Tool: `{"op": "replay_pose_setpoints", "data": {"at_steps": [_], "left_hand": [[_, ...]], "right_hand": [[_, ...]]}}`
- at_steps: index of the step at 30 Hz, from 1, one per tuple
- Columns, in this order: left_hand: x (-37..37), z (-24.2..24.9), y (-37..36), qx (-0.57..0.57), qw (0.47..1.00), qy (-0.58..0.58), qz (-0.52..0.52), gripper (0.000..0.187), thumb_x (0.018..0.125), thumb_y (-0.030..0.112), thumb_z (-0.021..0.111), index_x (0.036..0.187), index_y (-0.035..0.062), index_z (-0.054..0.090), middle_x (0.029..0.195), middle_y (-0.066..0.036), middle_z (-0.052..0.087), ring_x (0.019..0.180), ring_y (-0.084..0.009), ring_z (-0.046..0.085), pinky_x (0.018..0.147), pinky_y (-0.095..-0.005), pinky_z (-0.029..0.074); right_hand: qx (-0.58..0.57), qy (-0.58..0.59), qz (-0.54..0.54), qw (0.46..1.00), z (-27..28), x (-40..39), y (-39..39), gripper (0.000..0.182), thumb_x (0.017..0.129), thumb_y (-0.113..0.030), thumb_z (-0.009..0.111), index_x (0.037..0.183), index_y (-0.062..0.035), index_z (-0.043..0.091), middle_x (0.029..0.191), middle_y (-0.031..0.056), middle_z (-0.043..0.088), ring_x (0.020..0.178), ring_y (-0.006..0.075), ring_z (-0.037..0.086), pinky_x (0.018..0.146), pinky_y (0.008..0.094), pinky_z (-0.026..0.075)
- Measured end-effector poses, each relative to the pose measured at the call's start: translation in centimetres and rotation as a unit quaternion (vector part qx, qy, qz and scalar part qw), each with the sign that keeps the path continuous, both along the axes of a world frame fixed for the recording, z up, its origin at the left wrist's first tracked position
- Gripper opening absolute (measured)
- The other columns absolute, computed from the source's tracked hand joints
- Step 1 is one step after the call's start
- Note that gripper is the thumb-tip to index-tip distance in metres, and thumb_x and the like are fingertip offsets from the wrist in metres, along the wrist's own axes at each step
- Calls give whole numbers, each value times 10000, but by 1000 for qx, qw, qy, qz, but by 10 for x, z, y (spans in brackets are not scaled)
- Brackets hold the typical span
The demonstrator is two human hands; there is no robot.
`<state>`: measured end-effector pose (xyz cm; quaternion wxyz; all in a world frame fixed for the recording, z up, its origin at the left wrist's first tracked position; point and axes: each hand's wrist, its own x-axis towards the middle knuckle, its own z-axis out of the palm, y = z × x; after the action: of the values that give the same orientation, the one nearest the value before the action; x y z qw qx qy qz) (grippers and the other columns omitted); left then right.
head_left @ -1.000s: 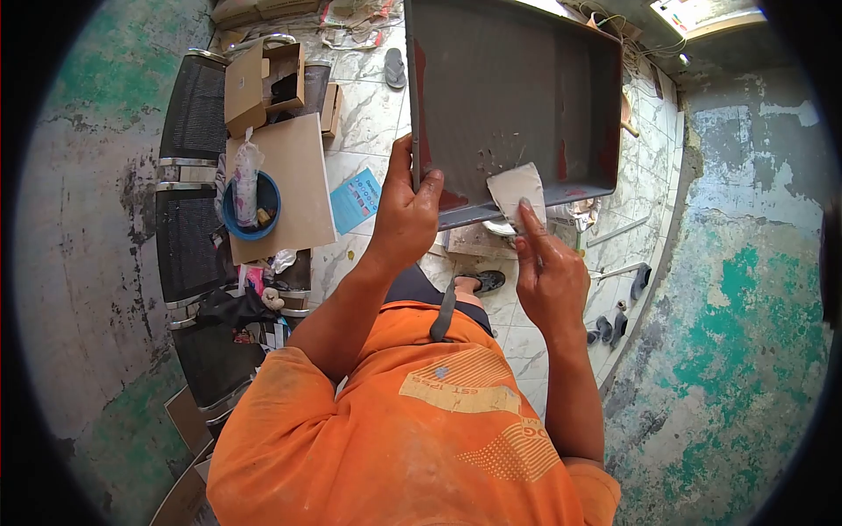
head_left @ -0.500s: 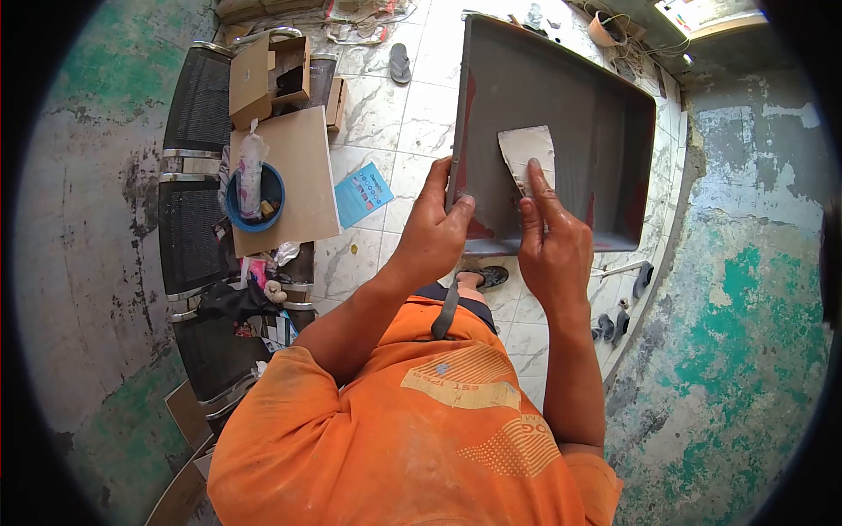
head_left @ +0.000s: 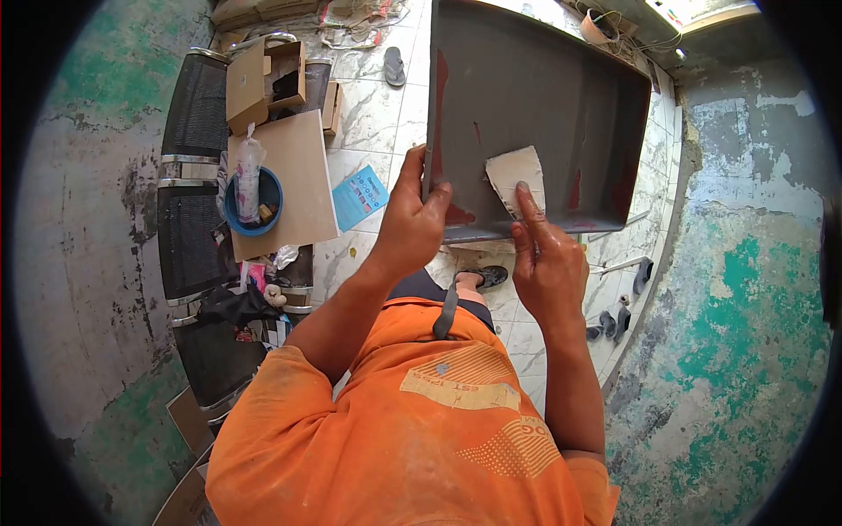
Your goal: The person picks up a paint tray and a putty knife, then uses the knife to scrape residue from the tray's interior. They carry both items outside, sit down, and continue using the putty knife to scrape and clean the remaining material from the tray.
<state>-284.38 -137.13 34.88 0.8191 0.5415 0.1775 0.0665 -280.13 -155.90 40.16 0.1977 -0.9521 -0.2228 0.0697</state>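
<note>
A large dark grey tray [head_left: 526, 96] with raised edges and dull red patches is held up before me. My left hand [head_left: 412, 219] grips its left edge, thumb on the inner side and fingers behind. A pale, tapered flat piece [head_left: 514, 175] lies against the tray's inner face. My right hand [head_left: 548, 263] pinches the lower end of this piece, index finger stretched along it and thumb beside it. The other right fingers are curled.
Black mesh chairs [head_left: 189, 232] line the left wall, bearing a board [head_left: 303, 175], an open cardboard box [head_left: 250, 83] and a blue bucket [head_left: 272, 217]. A blue leaflet [head_left: 360, 198] and a slipper [head_left: 394, 67] lie on the tiled floor.
The tray has shifted left and slightly up, tilting a little, with my left hand on it. The pale piece and my right hand have moved slightly down and left.
</note>
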Motion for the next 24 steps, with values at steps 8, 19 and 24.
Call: {"op": "replay_pose_setpoints", "data": {"at_steps": [8, 19, 24], "left_hand": [[-15, 8, -19, -6, 999, 32, -40, 352, 1066, 27, 449, 1412, 13, 386, 1278, -139, 588, 1108, -221, 666, 879, -410, 649], [-20, 4, -25, -13, 998, -11, -66, 380, 1063, 26, 455, 1434, 1, 377, 1263, -149, 592, 1023, -211, 696, 821, -361, 653], [-21, -6, -33, -41, 998, -13, -48, 423, 1061, 17, 441, 1470, -19, 342, 1286, -169, 568, 1035, -214, 688, 830, -353, 655]], "right_hand": [[67, -68, -19, 995, 4, 11, 0, 468, 1006, -275, 637, 1468, -319, 577, 743, 119, 681, 679, 323, 693, 601, 458, 519], [44, -73, -35, 996, 10, 0, -2, 475, 1006, -250, 633, 1473, -316, 571, 781, 113, 694, 711, 324, 705, 649, 460, 543], [-18, -54, -36, 998, 19, -15, -17, 452, 1013, -294, 616, 1460, -350, 577, 794, 112, 696, 733, 325, 715, 634, 469, 551]]}}
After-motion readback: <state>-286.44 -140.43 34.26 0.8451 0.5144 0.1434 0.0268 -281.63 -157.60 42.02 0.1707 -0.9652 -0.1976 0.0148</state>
